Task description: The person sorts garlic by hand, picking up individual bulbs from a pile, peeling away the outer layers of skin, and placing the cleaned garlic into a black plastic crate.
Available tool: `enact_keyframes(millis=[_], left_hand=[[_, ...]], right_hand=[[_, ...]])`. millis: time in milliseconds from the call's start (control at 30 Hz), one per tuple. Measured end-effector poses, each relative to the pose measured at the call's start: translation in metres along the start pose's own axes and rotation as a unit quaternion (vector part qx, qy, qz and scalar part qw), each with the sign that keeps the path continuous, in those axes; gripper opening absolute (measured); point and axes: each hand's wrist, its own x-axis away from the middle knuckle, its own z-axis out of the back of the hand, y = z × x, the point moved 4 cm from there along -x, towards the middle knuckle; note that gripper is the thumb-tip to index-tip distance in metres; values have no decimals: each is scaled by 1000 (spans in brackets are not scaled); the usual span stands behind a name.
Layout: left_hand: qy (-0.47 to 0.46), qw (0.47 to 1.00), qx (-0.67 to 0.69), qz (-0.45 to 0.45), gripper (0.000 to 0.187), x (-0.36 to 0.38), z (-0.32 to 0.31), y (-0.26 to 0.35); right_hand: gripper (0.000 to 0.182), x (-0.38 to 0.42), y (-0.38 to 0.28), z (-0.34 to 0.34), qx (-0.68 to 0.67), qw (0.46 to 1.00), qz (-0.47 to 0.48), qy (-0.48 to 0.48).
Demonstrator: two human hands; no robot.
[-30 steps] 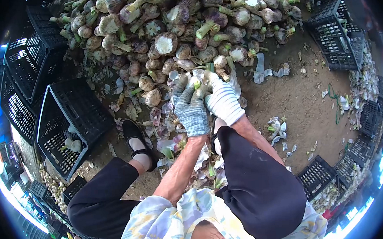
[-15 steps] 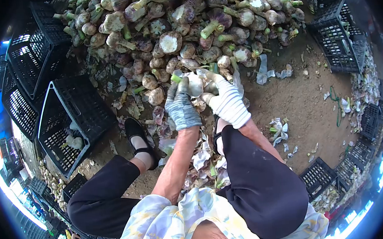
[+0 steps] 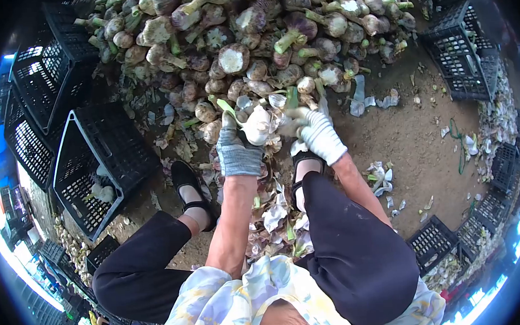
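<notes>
In a grey striped glove, my left hand [image 3: 238, 153] is closed round a white, peeled-looking garlic bulb [image 3: 258, 125] with a green stem [image 3: 227, 108] bent out to the left. Just right of the bulb is my right hand [image 3: 318, 134], in a white striped glove, its fingertips smeared by motion. Whether those fingers hold any skin is not clear. A pale flake of garlic skin [image 3: 298, 147] shows below the right fingers. Beyond both hands rises a large heap of unpeeled garlic bulbs [image 3: 233, 58], many with cut stems.
A tipped black crate [image 3: 116, 147] with white garlic inside stands on the left, more crates [image 3: 38, 86] behind it. Another black crate [image 3: 458, 52] is at the right. Loose garlic skins [image 3: 273, 217] litter the ground between my black shoes [image 3: 187, 188]. A green cord [image 3: 458, 145] lies on the dirt.
The right hand has drawn away from the bulb to the right and slightly down. My left hand has turned and shifted a little left and down, the bulb now showing more white.
</notes>
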Motion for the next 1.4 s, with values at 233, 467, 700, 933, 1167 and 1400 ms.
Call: enact_keyframes(millis=[233, 467, 700, 933, 1167, 1400], left_hand=[[-13, 871, -430, -238, 29, 8, -20, 11], [-6, 791, -544, -280, 19, 16, -35, 3], [90, 922, -332, -176, 17, 4, -12, 6], [111, 813, -497, -282, 11, 21, -25, -8], [151, 916, -325, -179, 14, 12, -12, -13], [92, 870, -427, -228, 21, 15, -14, -5]], right_hand=[[52, 11, -53, -14, -160, 987, 15, -18], [35, 1, -50, -25, -205, 978, -24, -17], [49, 10, -37, -22, -421, 901, -99, -24], [51, -2, -37, -26, -220, 973, -40, 56], [39, 2, -33, -23, -287, 954, -88, -4], [46, 8, -40, -15, -302, 952, -41, 29]])
